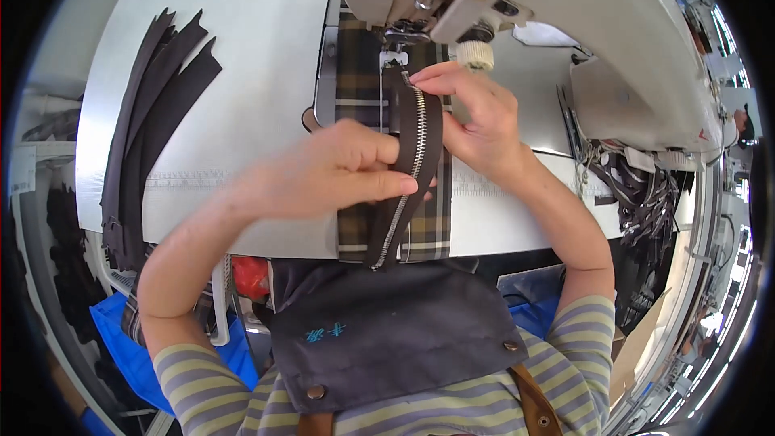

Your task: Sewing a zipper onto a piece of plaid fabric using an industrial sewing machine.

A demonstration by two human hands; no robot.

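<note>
A dark zipper with silver metal teeth (419, 141) lies lengthwise over a strip of brown plaid fabric (353, 230). Its far end sits by the presser foot (393, 59) of a sewing machine (622, 24); the near end hangs at the table's front edge. My left hand (347, 165), slightly blurred, pinches the zipper about midway, thumb on top and fingertips showing past its right edge. Close to the presser foot, my right hand (480, 113) grips the right-hand tape near the far end, index fingertip by the teeth. Whether the zipper is stitched to the fabric I cannot tell.
Several dark zippers (157, 105) lie in a pile on the left of the white table (250, 40). At the right, scissors (571, 125) lie by the machine's base, near a tangled bundle of dark strips (646, 194). A measuring scale (190, 179) runs across the tabletop.
</note>
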